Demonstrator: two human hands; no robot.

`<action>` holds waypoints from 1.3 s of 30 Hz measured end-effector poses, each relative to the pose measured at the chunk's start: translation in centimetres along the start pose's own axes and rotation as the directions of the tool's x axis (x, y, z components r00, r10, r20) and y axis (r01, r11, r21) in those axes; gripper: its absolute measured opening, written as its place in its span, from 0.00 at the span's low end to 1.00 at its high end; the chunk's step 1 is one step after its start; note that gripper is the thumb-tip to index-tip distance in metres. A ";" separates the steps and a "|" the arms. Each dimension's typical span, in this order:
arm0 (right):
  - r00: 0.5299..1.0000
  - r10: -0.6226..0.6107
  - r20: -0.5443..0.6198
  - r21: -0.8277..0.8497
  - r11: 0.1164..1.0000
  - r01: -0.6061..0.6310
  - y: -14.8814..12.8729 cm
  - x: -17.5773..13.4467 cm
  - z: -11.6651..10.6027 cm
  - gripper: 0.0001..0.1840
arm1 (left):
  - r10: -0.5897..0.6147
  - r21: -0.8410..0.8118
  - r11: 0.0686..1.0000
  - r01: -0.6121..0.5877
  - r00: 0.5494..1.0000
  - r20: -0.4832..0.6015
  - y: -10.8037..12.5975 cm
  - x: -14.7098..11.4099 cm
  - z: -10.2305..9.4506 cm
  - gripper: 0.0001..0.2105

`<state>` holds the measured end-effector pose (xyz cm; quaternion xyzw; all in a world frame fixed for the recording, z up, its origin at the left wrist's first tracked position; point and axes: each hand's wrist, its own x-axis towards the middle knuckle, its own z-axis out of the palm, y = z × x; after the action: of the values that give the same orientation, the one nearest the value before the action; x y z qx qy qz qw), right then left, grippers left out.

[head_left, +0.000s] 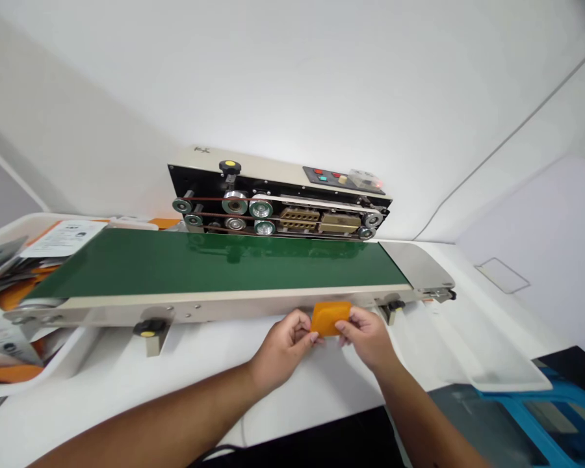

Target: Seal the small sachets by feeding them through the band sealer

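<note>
A small flat orange pouch point(329, 317) is held between my two hands, just in front of the conveyor's near side. My left hand point(283, 348) pinches its lower left corner between thumb and curled fingers. On the other side, my right hand point(368, 336) grips the right edge, its thumb lying on the pouch's face. Behind the pouch runs a green conveyor belt point(214, 263) with a band sealing machine point(277, 195) along its far side. The sealer's rollers and brass-coloured blocks are exposed.
At the left, a white bin point(80, 354) holds several orange, white and grey pouches at the belt's end. A metal end plate point(416, 266) is at the belt's right. Another white tray point(509, 377) and a blue frame point(541, 403) are at right. Black knobs point(150, 327) stick out in front.
</note>
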<state>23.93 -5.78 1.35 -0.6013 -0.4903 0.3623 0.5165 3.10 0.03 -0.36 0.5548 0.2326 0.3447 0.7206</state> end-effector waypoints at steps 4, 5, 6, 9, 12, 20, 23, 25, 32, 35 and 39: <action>0.941 -0.118 -0.316 -0.035 0.993 0.113 -4.6 1.0 -3.5 0.17 | 0.039 0.122 0.992 -0.043 0.998 0.043 0.1 -0.3 -0.1 0.14; 0.914 -0.171 -0.368 -0.048 0.985 0.165 -5.9 1.6 -4.6 0.16 | 0.039 0.164 0.985 -0.047 0.998 0.050 0.1 -0.3 -0.1 0.13; 0.884 -0.222 -0.411 -0.062 0.975 0.215 -7.0 2.4 -5.7 0.15 | 0.038 0.204 0.978 -0.048 0.998 0.054 0.2 -0.4 -0.1 0.12; 0.829 -0.283 -0.481 -0.065 0.955 0.289 -9.6 5.5 -8.6 0.14 | 0.054 0.298 0.952 -0.068 0.997 0.056 0.3 -0.4 -0.3 0.10; 0.846 -0.194 -0.497 0.014 0.973 0.231 -10.3 8.7 -10.4 0.16 | 0.073 0.354 0.931 -0.090 0.995 0.063 0.4 -0.3 -0.4 0.09; 0.923 0.001 -0.385 0.110 0.993 0.045 -9.5 12.6 -10.5 0.13 | 0.062 0.414 0.907 -0.078 0.997 0.052 0.9 -0.2 -0.5 0.08; 0.893 -0.051 -0.446 0.126 0.985 0.119 -9.8 12.1 -10.1 0.15 | 0.066 0.421 0.904 -0.081 0.997 0.050 0.7 -0.2 -0.5 0.08; 0.826 -0.110 -0.554 0.124 0.969 0.212 -10.0 11.3 -10.2 0.16 | 0.076 0.420 0.903 -0.092 0.996 0.054 0.7 -0.2 -0.5 0.07; 0.730 -0.077 -0.679 0.149 0.960 0.239 -8.4 8.2 -13.5 0.12 | 0.088 0.446 0.887 -0.118 0.992 0.088 0.9 -0.5 -0.2 0.04; 0.772 0.030 -0.635 0.217 0.966 0.140 -7.4 8.4 -14.2 0.12 | 0.097 0.457 0.880 -0.132 0.990 0.098 0.9 -0.5 -0.3 0.05; 0.835 0.096 -0.542 0.239 0.970 0.044 -6.9 9.9 -14.0 0.09 | 0.096 0.475 0.871 -0.130 0.991 0.095 1.0 -0.4 -0.4 0.06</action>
<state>38.13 0.00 11.68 -0.6191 -0.2651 0.2383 0.6997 2.31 0.09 0.47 0.7401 0.2531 0.2984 0.5470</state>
